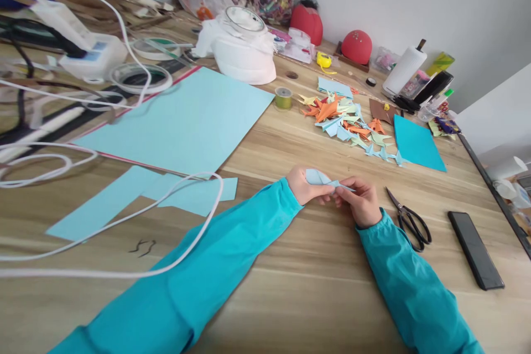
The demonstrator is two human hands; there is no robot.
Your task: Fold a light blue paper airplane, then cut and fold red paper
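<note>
Both my hands meet over the wooden table (290,287), pinching a small light-blue folded paper piece (321,178). My left hand (305,185) grips its wider left end, fingers closed. My right hand (362,199) pinches the pointed right tip, fingers closed too. Both arms wear teal sleeves. A pile of folded paper figures (346,121) in orange, blue and green lies beyond my hands.
Black scissors (409,221) and a dark phone (475,249) lie to the right. A large light-blue sheet (186,121) and cut strips (136,196) lie left, crossed by white cables (194,227). A teal sheet (417,144), white pot (243,47), green thread spool (283,98) and clutter stand behind.
</note>
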